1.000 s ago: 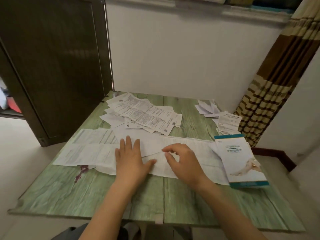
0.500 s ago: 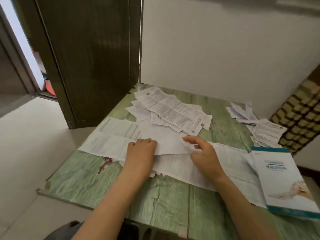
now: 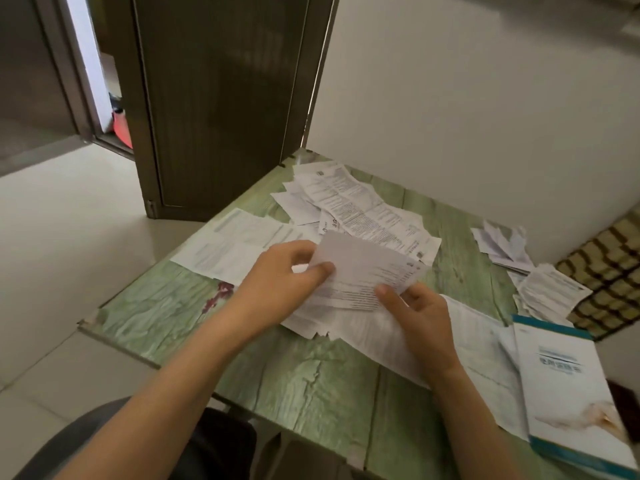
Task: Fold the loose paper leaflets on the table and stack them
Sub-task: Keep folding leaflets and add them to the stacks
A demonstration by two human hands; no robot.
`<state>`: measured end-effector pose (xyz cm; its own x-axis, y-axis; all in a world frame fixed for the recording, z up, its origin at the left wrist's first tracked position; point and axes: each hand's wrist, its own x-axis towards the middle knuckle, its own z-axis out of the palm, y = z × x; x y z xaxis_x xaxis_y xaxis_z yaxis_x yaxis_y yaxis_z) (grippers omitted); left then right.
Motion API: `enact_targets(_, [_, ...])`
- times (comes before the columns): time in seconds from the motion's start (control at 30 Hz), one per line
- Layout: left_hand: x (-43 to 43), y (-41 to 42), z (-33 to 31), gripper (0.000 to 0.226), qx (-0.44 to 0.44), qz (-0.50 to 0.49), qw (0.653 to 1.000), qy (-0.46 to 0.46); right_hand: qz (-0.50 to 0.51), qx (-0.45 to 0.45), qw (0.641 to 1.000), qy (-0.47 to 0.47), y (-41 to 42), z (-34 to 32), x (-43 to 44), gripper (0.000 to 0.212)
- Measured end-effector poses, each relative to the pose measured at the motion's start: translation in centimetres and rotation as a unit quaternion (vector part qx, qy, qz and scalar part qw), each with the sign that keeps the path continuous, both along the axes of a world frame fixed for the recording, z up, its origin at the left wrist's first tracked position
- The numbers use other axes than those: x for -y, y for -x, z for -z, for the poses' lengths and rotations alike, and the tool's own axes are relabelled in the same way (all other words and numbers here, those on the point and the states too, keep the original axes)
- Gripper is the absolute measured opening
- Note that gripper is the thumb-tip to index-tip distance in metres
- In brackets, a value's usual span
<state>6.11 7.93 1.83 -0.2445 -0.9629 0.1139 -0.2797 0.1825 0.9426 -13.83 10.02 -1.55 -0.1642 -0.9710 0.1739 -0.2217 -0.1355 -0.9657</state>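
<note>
Now left hand (image 3: 277, 285) and right hand (image 3: 426, 317) have raised the leaflet (image 3: 363, 268)

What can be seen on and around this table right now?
table: one, green wood grain, centre.
held leaflet: one, white with grey print, lifted above the table's middle.
large unfolded sheets: number unclear, white, flat beneath the hands.
loose pile: many leaflets, white, far middle of the table.
folded leaflets: several, white, far right edge.
booklet: one, white with teal bands, near right corner.
stain: one, dark red, left part of the table.
door: one, dark brown, behind the table, left.
curtain: one, brown and cream stripes, far right.
left hand: pinches the held leaflet's left edge.
right hand: grips its lower right.
</note>
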Motion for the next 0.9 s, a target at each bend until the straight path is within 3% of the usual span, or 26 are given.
enact_targets(0.13, [0.5,0.0,0.7,0.026,0.036,-0.175,0.984,-0.011,0.026,0.09,0.995,-0.03,-0.1,-0.2,-0.2,0.018])
enact_targets(0.2, [0.3,0.0,0.5,0.019,0.01,-0.246,0.968,-0.043,0.05,0.117,0.991,-0.042,0.0,-0.1,-0.1,0.017])
enact_targets(0.27, [0.1,0.3,0.2,0.028,-0.049,-0.215,0.969,-0.112,0.059,0.16,0.984,-0.058,0.2,-0.1,0.0,0.02])
enact_targets(0.37, [-0.9,1.6,-0.2,0.038,-0.148,-0.062,0.955,-0.25,0.03,0.242,0.966,-0.085,0.3,-0.3,0.0,0.035])
enact_targets(0.47, [-1.5,3.5,0.5,0.038,-0.201,0.034,0.942,-0.268,-0.07,0.273,0.953,-0.107,-0.2,-0.6,-0.5,0.057])
enact_targets(0.53, [-1.7,4.5,0.9,0.023,-0.247,0.009,0.94,-0.234,-0.133,0.269,0.946,-0.123,-0.8,-0.7,-0.9,0.065])
enact_targets(0.63, [-1.5,4.9,1.2,0.018,-0.298,-0.072,0.92,-0.244,-0.15,0.303,0.933,-0.123,-1.3,-0.7,-0.8,0.041])
enact_targets(0.8, [-1.1,4.1,1.7,0.013,-0.246,-0.038,0.924,-0.291,-0.044,0.228,0.967,-0.104,-0.2,-0.7,-0.3,0.054])
enact_targets(0.9, [-1.1,3.7,1.7,0.017,-0.206,0.013,0.924,-0.321,-0.071,0.207,0.965,-0.144,0.3,-0.8,-0.7,0.054])
